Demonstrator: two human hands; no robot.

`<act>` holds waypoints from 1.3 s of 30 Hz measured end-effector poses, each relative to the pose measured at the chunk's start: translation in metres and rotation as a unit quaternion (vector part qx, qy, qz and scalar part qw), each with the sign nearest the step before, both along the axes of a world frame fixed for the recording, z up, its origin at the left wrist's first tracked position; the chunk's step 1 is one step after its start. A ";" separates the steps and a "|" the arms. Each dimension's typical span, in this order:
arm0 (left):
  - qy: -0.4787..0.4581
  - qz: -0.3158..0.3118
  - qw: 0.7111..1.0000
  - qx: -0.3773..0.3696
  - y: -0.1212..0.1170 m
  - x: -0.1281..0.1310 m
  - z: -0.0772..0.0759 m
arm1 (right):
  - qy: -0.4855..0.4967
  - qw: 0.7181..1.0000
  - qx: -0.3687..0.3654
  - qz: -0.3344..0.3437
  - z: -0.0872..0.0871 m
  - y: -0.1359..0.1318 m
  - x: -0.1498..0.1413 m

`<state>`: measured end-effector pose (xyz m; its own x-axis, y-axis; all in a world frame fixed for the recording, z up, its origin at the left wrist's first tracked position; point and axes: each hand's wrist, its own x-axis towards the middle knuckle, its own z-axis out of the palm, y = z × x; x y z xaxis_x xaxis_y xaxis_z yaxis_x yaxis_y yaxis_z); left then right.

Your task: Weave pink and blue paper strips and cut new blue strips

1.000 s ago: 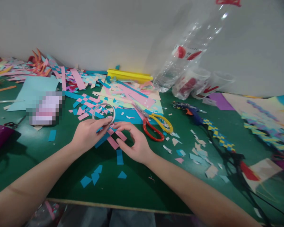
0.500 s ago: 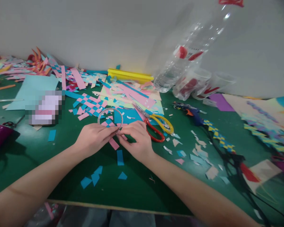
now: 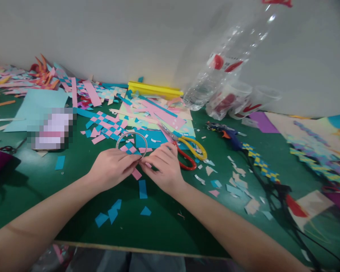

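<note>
Left hand: the left hand (image 3: 112, 168) has its fingertips closed on the near edge of the thin pale ring (image 3: 146, 145).
Right hand: the right hand (image 3: 164, 166) is curled, thumb and forefinger drawn close at the same edge; cannot tell whether they grip the ring or something small on it.
Ring: raised on edge above the green table (image 3: 187, 230), between the hands, its far side standing higher than their fingertips.
Behind ring: a pink-and-blue checkered piece (image 3: 129, 148), partly seen through the ring and partly covered by the left hand.
Scissors: red-and-yellow-handled scissors (image 3: 197, 147) lie just beyond the right hand, which hides part of the red handle.
Near edge of table: blue paper scraps (image 3: 113, 215), lying loose.
Far side: a yellow strip (image 3: 155, 90) near the wall; a clear bottle (image 3: 215, 75) stands to its right, with plastic cups (image 3: 243, 102) beside it.
Left side: a light blue sheet (image 3: 36, 102), partly under a pixelated object (image 3: 55, 128).
</note>
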<state>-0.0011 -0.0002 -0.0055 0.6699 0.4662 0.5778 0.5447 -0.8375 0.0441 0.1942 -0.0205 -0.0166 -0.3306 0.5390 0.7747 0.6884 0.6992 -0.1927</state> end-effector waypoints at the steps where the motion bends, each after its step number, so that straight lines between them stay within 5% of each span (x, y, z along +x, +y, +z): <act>1: -0.007 -0.003 1.000 -0.005 0.000 0.000 0.000 | -0.002 1.000 0.001 0.001 0.000 0.000 0.000; 8: -0.044 -0.042 0.998 -0.030 0.000 0.003 0.002 | -0.007 0.999 -0.012 0.036 -0.002 -0.001 0.000; 19: -0.066 -0.058 0.996 -0.033 -0.003 0.005 0.007 | -0.155 0.971 0.173 0.051 0.008 0.000 0.008; 22: -0.081 -0.021 0.996 -0.027 0.001 -0.002 0.012 | -0.164 0.962 0.199 0.088 0.010 -0.002 0.009; 27: -0.166 0.145 0.975 0.019 0.020 -0.026 0.020 | -0.103 0.977 0.165 0.090 0.009 -0.005 0.007; 33: -0.017 0.257 0.966 0.007 0.037 -0.036 0.005 | -0.054 0.991 0.108 0.058 0.004 0.001 0.008; 39: 0.040 0.173 0.984 -0.003 0.026 -0.024 0.005 | 0.015 0.995 0.081 0.051 -0.001 0.003 0.010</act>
